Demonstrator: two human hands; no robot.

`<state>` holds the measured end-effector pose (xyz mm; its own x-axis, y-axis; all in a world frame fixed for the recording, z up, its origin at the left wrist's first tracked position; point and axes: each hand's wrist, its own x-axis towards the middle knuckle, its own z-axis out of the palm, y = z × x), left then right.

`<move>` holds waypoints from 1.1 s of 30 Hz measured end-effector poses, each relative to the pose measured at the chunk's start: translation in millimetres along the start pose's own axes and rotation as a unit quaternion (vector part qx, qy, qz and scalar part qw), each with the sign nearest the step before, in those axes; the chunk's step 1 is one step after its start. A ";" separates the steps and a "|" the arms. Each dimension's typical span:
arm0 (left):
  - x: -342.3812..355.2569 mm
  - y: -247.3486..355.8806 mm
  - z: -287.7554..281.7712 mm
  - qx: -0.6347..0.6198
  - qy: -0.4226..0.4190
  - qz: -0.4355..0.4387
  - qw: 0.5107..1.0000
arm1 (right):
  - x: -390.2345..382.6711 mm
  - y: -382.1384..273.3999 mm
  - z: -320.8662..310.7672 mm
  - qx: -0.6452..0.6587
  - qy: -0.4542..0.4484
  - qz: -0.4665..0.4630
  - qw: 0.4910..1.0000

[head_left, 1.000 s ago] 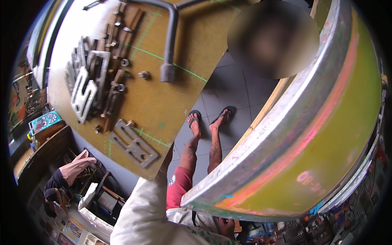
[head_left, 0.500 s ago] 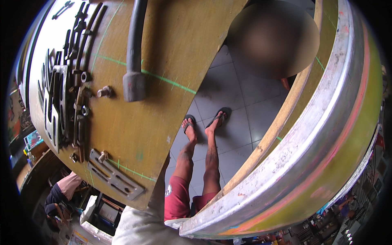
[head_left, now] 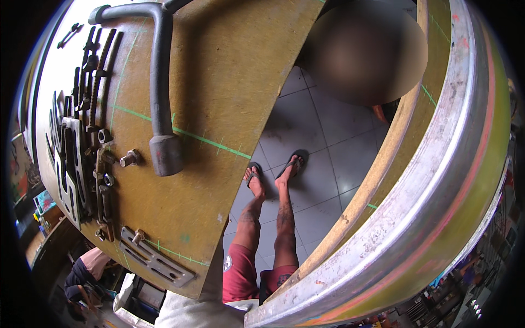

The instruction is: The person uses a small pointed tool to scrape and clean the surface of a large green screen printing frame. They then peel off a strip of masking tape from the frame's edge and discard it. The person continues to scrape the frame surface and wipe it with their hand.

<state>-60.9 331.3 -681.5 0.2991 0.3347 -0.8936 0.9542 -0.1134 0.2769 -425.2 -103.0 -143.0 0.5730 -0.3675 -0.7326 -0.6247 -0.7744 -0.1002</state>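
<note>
Neither my left hand nor my right hand shows in the head view. On a brown wooden board (head_left: 219,98) with green marked lines lies a grey lug wrench (head_left: 161,82), its socket end toward me. Left of that socket a short bolt (head_left: 130,158) rests on the board. Long threaded bolts (head_left: 96,76) and several slotted metal plates (head_left: 73,188) lie in a cluster along the left side. A nut (head_left: 104,136) sits beside them. Near the board's front corner is another slotted plate (head_left: 156,259), with a small bolt (head_left: 138,236) at its upper end.
A curved, paint-stained metal rim (head_left: 404,180) sweeps along the right, with a wooden edge (head_left: 358,202) inside it. Between it and the board, legs in red shorts (head_left: 240,270) and sandals stand on grey tiles (head_left: 306,123). At lower left are a person (head_left: 82,276) and an open box (head_left: 127,290).
The view has shifted, so the board's contents sit lower and a little further left in it. More of the lug wrench now shows, including its bent upper part. No object has visibly moved on the board.
</note>
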 end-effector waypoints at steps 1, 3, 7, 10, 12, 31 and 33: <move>2.5 0.2 -3.4 0.000 -0.002 -0.021 1.000 | 0.3 0.4 -1.4 0.001 -0.002 0.000 1.000; 5.1 5.0 -9.3 -0.006 -0.016 -0.071 0.997 | 0.5 0.1 0.1 0.004 -0.004 -0.004 1.000; -14.6 29.4 -17.5 -0.025 0.007 -0.056 0.998 | 0.0 2.2 8.2 0.018 0.013 -0.012 1.000; -57.7 29.2 -28.2 0.002 0.037 -0.006 0.999 | -9.5 4.9 14.4 0.037 0.035 -0.029 0.998; -90.6 -13.8 -45.0 0.039 0.049 0.062 0.996 | -14.4 16.7 6.8 0.050 0.039 -0.059 0.996; -618.9 128.1 -164.8 -0.060 -0.208 0.242 0.946 | 117.6 20.7 -215.2 0.740 0.144 0.043 0.656; -627.0 136.2 -161.2 0.004 -0.179 0.269 0.946 | 127.2 25.3 -227.9 0.680 0.112 -0.020 0.724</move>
<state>-117.1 256.8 -26.5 0.7181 -0.1117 -0.6870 0.6643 -0.1845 0.7243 -247.1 -286.7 -85.3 0.5813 -0.5508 -0.5989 -0.4628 0.3816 -0.8001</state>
